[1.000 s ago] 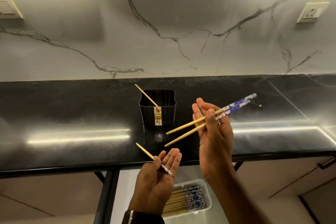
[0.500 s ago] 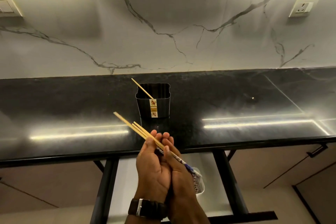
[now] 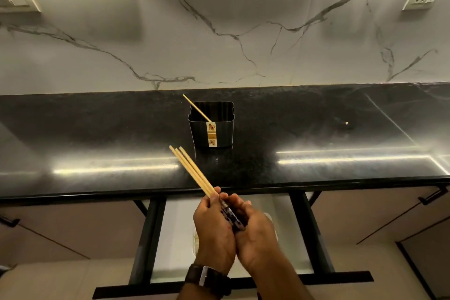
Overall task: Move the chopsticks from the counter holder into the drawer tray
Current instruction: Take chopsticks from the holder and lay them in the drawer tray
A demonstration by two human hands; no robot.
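Observation:
A black square holder (image 3: 211, 126) stands on the dark counter with one wooden chopstick (image 3: 196, 111) leaning out of it to the upper left. My left hand (image 3: 212, 231) and my right hand (image 3: 255, 229) are pressed together over the open drawer, both closed around three chopsticks (image 3: 192, 170). Their pale tips point up and left over the counter edge. Their blue patterned ends sit between my palms. The white drawer tray (image 3: 194, 241) lies under my hands and is almost wholly hidden.
The black counter (image 3: 97, 141) runs the full width with a marble wall behind. A small pale speck (image 3: 346, 123) lies on the counter at right. The pulled-out drawer (image 3: 170, 238) has dark rails (image 3: 146, 238) on both sides, with cabinet fronts to left and right.
The two chopsticks from my right hand have joined the one in my left. Both hands came together over the drawer and have sunk slightly, bundle still pointing up-left.

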